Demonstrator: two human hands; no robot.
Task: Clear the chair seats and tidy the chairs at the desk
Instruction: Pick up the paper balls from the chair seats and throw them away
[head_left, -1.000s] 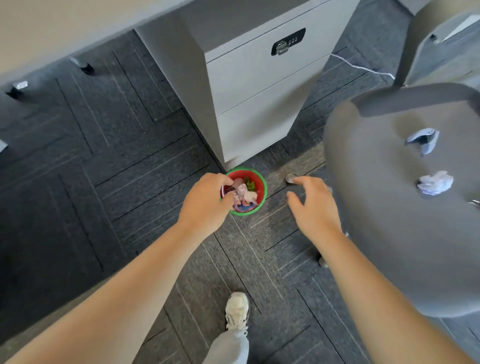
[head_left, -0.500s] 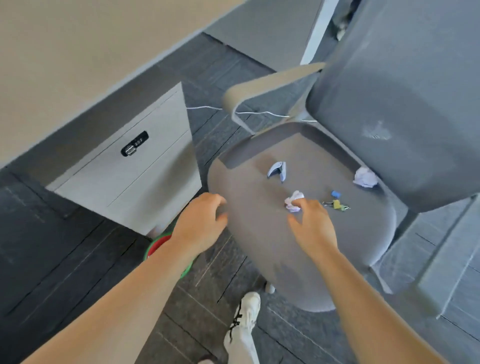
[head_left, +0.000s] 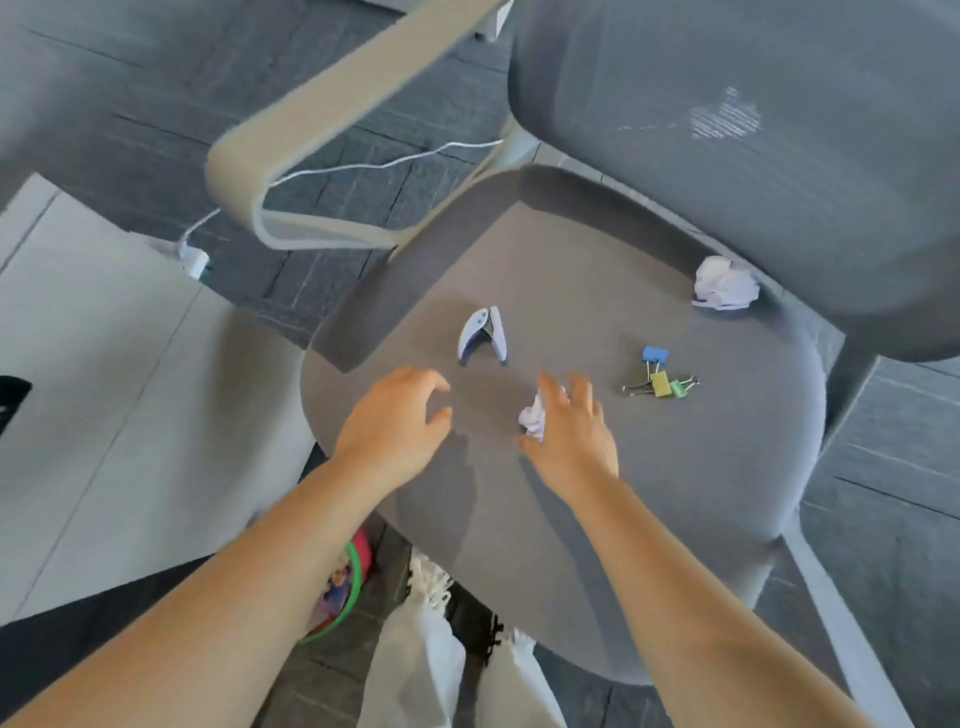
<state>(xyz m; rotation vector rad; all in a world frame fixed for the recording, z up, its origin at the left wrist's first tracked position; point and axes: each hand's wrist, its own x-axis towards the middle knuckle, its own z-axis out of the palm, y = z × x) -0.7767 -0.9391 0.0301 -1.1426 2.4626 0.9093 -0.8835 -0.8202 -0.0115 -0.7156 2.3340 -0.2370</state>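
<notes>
A grey office chair seat (head_left: 675, 467) fills the middle of the view. On it lie a small pale-blue hole punch (head_left: 482, 336), three binder clips (head_left: 661, 375) in blue, yellow and green, and a crumpled paper ball (head_left: 724, 285) against the backrest. My right hand (head_left: 569, 431) is closing on a second crumpled paper wad (head_left: 533, 415) near the seat's front. My left hand (head_left: 397, 423) hovers over the seat's front-left edge, fingers apart and empty, just below the hole punch.
A white drawer cabinet (head_left: 104, 389) stands left of the chair. Between them on the carpet, under my left forearm, is a red and green small bin (head_left: 345, 587) with scraps. The chair's armrest (head_left: 322, 140) loops at upper left; a white cable (head_left: 363, 169) runs behind it.
My view swung from the bin on the floor up to the chair seat. My left hand left the bin and rose over the seat; my right hand reached the paper wad and curled around it.
</notes>
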